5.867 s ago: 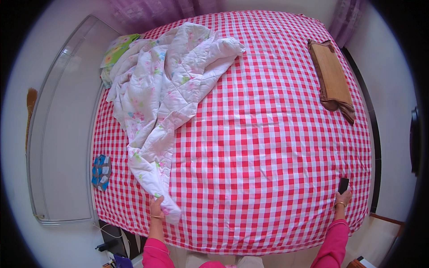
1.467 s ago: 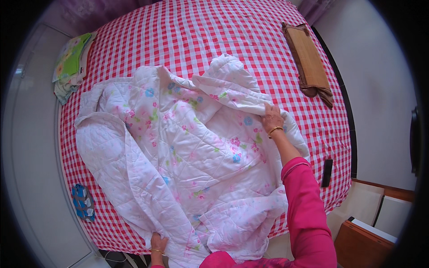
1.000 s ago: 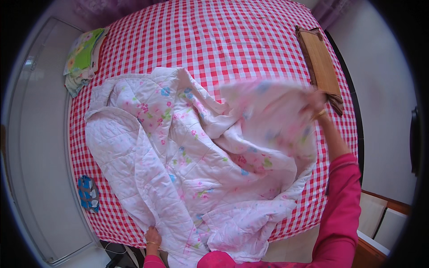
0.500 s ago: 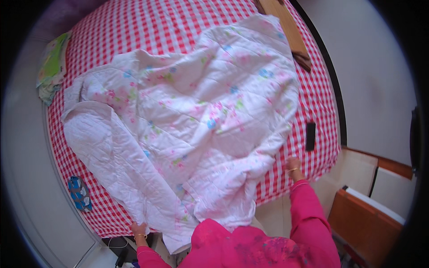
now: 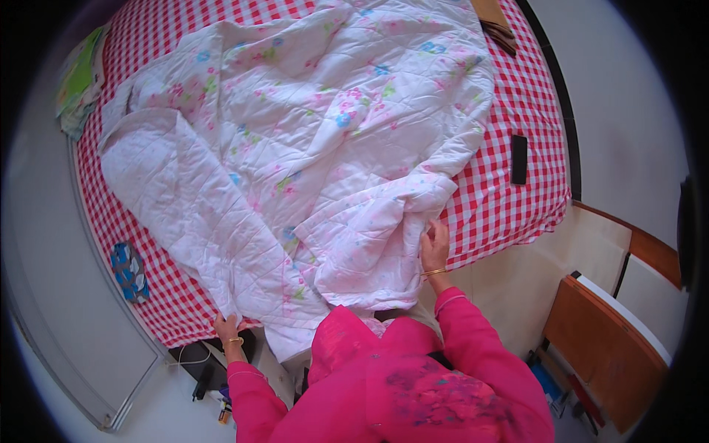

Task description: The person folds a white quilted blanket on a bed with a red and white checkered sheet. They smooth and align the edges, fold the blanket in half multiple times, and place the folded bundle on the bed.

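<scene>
A white quilt [image 5: 325,159] with pink, blue and green flowers lies rumpled across the bed. Its left side is folded over, and its near right part is bunched with the paler underside up. At the near left edge, my left hand [image 5: 227,328] pinches the quilt's border between closed fingers. My right hand [image 5: 436,247] is at the quilt's bunched near right edge, its fingers curled against the fabric. Under the quilt is a red and white checked bedsheet [image 5: 502,214].
A black phone-like slab [image 5: 519,159] rests on the sheet at the right. A blue patterned cloth [image 5: 129,272] lies at the left, and green folded fabric [image 5: 80,77] at the far left corner. A brown wooden panel [image 5: 602,351] stands at the lower right.
My right hand has moved left from the checked sheet to the quilt's near right edge. My left hand keeps its hold. The view has shifted, so the bed sits higher in it.
</scene>
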A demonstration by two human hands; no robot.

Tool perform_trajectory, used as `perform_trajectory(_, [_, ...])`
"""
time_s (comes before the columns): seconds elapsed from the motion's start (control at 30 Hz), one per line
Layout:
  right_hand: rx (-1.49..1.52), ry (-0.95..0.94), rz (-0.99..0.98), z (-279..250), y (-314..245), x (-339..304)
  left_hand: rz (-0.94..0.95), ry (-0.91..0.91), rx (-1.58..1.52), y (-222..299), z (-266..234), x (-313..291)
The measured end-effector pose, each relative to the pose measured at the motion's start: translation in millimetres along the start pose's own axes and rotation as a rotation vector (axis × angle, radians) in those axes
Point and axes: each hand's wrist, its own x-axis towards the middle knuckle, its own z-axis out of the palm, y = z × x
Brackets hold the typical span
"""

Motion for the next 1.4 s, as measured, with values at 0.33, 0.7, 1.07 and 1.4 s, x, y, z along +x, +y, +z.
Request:
perform_trajectory(0.33, [-0.114,-0.607,-0.306,178.0,-68.3,-30.2,0.204,0.213,-0.485,39.7,-10.1,-11.3])
perform_trajectory(0.7, [-0.299,-0.503,-0.264,201.7,-46.8,-29.4,0.257,-0.010,-0.929,41.6,-77.0,-29.4])
perform_trajectory(1.07, [-0.533,-0.366,-0.107,205.8,-100.9,-44.0,0.289,0.115,-0.941,53.8,-124.8,-24.9])
perform_trajectory(1.4, [-0.396,-0.388,-0.262,211.4,-71.0,-36.2,0.373,0.140,-0.816,68.6,-106.2,-36.2])
